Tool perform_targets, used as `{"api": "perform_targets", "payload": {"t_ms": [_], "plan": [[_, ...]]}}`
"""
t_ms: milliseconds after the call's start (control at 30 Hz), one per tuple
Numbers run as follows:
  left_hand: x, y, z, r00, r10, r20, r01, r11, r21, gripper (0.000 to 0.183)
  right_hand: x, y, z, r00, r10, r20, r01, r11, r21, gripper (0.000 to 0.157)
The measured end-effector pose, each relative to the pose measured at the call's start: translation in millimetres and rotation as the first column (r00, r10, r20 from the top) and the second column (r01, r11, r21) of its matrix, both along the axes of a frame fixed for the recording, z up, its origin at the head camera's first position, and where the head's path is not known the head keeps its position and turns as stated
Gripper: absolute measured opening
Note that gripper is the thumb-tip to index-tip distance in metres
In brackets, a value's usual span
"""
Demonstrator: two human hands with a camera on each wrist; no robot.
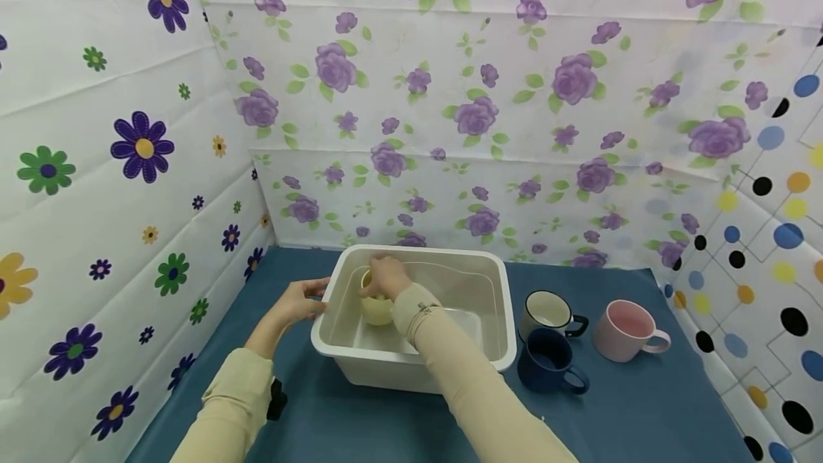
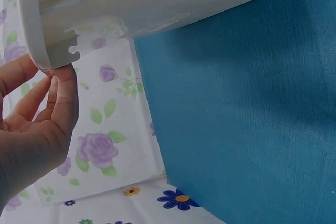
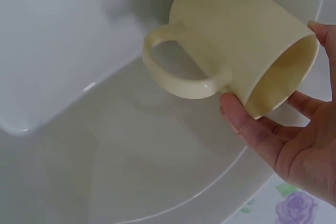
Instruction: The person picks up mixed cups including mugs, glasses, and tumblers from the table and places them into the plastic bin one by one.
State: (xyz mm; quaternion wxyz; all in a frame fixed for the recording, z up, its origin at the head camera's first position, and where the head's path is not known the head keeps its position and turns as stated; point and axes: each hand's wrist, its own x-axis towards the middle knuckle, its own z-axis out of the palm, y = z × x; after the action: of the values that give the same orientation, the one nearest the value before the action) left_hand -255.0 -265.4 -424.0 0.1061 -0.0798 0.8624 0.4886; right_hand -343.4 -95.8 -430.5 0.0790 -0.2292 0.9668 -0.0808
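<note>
A pale yellow mug [image 3: 231,30] is inside a white plastic basin [image 1: 411,370], in its left part. My right hand [image 1: 388,279] reaches into the basin and holds this mug by its rim; in the right wrist view the fingers [image 3: 257,132] grip around the mouth and the handle points away from them. At the basin's left end, my left hand [image 1: 298,302] holds the rim. Its fingertips [image 2: 65,74] touch the rim from outside in the left wrist view.
Right of the basin stand a cream mug [image 1: 545,308] with a dark rim and handle, a dark blue mug [image 1: 536,370] and a pink mug [image 1: 615,334]. A blue cloth [image 1: 649,406] covers the table. Flowered sheets [image 1: 450,184] rise behind and on the left; a dotted sheet is on the right.
</note>
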Motion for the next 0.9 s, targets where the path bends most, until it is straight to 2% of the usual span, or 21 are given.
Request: {"api": "perform_targets", "payload": {"t_ms": [167,333,533,633,800,833,900], "plan": [[0.4,-0.9,1.4,1.000,-0.006,0.003,0.006,1.000,-0.007,0.058,1.3,-0.2,-6.1,1.000,0.005,-0.002,-0.005,1.000,0.022,0.051],[0.5,-1.8,2.3,1.000,0.005,0.011,-0.005,1.000,0.002,0.058,4.5,-4.5,-13.2,1.000,-0.002,-0.002,0.002,1.000,0.001,0.053],[-0.2,-1.0,-0.5,1.000,-0.014,0.010,0.014,1.000,0.006,0.058,6.3,-8.7,-28.9,1.000,-0.005,-0.001,0.005,1.000,0.019,0.051],[-0.7,-0.5,-1.9,1.000,-0.015,0.013,0.014,1.000,0.011,0.058,4.6,-10.8,-34.0,1.000,-0.006,-0.008,0.006,1.000,0.007,0.052],[-1.5,-0.7,0.7,1.000,-0.028,0.005,0.028,1.000,0.014,0.059,1.2,-15.1,-33.3,1.000,-0.015,0.010,0.015,0.999,-0.051,0.060],[-1.7,-1.1,1.0,0.999,-0.033,0.002,0.033,0.999,0.011,0.059,-2.9,-17.5,-36.8,1.000,-0.018,0.021,0.020,0.999,-0.050,0.062],[-2.0,-1.6,0.3,1.000,-0.030,0.001,0.030,1.000,0.009,0.058,-8.2,-22.9,-49.0,1.000,-0.026,-0.010,0.026,0.999,-0.041,0.067]]}}
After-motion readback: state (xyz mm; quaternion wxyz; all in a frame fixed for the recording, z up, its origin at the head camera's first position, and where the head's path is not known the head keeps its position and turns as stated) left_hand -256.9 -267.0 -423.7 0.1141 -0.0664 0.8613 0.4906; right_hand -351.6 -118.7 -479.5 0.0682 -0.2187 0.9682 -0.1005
